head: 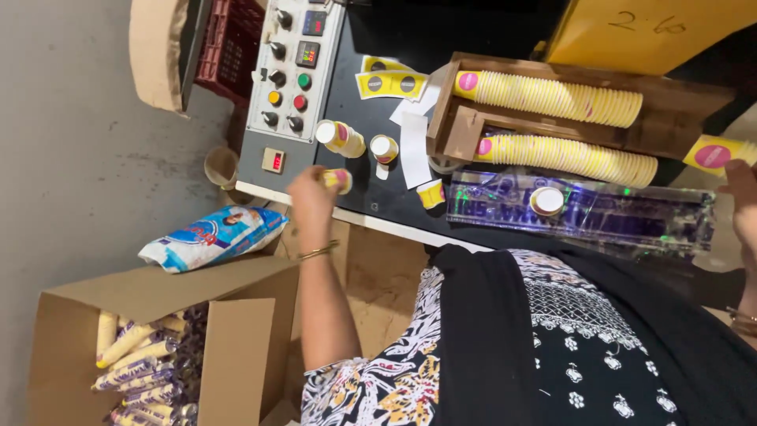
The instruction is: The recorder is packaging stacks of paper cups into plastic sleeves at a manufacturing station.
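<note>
Head view is looking down over my patterned top at the black worktop (371,193), and I am closing my left hand (309,193) around a small yellow cup (339,179) near the worktop's front edge, fingers curled about its side so that it stays on its side rather than rolling off. My right hand (743,207) is showing only partly at the frame's border by the far end of the clear printed sleeve (583,211); whether its fingers are open or gripping I cannot tell. Two more cups are lying just beyond my left hand — a short stack (341,137) beside the control panel (293,67) and a single cup (384,148) next to it — kept within easy reach, I judge. Another cup (431,194) is sitting near the sleeve's end, and one cup (547,200) is resting on top of the sleeve. Long nested rows of yellow cups (552,96) are lying in the wooden tray (670,99) at the worktop's back edge, its walls keeping the rows straight. Below the worktop, an open cardboard box (158,315) is holding filled sleeves of cups (138,359), with a blue and white bag (213,235) resting on its flap.
</note>
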